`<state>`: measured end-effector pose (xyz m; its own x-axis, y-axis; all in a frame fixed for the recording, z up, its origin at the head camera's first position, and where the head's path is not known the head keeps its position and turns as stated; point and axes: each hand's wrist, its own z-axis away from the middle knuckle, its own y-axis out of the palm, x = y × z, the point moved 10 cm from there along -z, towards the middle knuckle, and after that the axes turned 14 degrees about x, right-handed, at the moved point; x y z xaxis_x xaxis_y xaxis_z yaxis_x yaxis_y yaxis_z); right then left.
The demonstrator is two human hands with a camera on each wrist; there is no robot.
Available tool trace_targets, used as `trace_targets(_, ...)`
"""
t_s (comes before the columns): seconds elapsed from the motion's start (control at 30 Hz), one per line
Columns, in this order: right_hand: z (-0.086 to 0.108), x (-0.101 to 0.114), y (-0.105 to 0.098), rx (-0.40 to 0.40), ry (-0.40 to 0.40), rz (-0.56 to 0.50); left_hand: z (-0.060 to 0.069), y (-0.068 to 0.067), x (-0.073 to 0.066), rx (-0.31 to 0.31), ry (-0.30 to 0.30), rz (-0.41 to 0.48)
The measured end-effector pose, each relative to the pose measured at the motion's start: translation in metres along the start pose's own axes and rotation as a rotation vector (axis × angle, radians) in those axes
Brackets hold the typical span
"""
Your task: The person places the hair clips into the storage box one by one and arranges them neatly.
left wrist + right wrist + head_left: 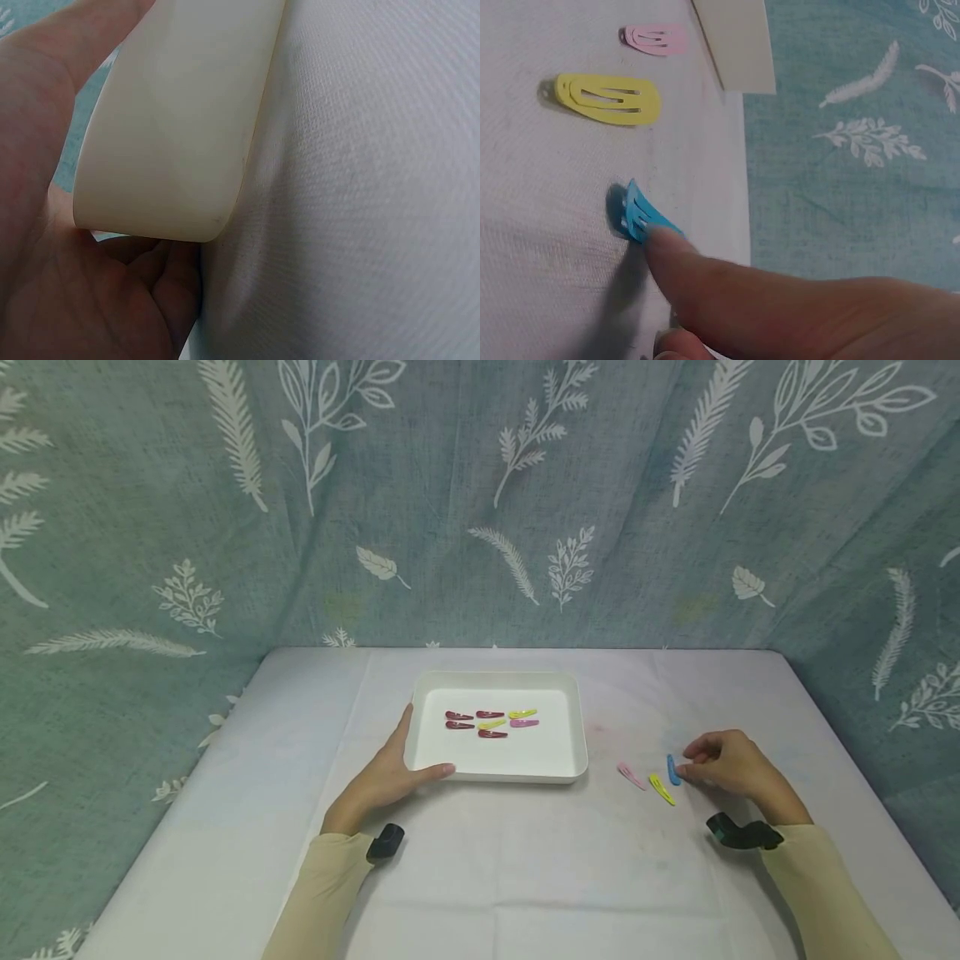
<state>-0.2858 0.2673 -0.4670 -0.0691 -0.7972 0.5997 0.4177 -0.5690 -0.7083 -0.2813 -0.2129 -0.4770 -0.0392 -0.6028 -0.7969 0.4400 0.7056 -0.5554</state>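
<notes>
My left hand (pixel 386 774) grips the near left corner of a white tray (pixel 525 767), thumb along the front side and fingers at the left side. The tray's outer wall (pixel 172 127) fills much of the left wrist view. At the right, my right hand (pixel 731 767) holds a blue snap hair clip (pixel 641 216), thumb against it. The clip stands tilted on the cloth; the fingertips behind it are hidden in the right wrist view. Beside it lie a yellow hair clip (pixel 619 100) and a pink hair clip (pixel 656 39).
Inside the tray lie several dark red clips (pixel 492 734), two yellow clips (pixel 522 714) and one purple-pink clip (pixel 524 723). A white cloth (pixel 450 893) covers the table. Behind it hangs a green leaf-patterned curtain (pixel 435 510).
</notes>
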Motion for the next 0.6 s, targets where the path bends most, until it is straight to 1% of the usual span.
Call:
trace_targets(0.23,-0.001,0.014,0.007,-0.007,-0.133,-0.006,0.000,0.001,0.002,0.004,-0.015,-0.013)
trace_targets(0.43,-0.001,0.018,0.007,-0.010,-0.165,0.002,0.001,0.000,0.000,0.000,0.005,0.001)
trace_targets(0.6,-0.001,0.019,0.006,-0.003,-0.160,0.018,0.000,-0.001,0.001,0.000,0.001,0.000)
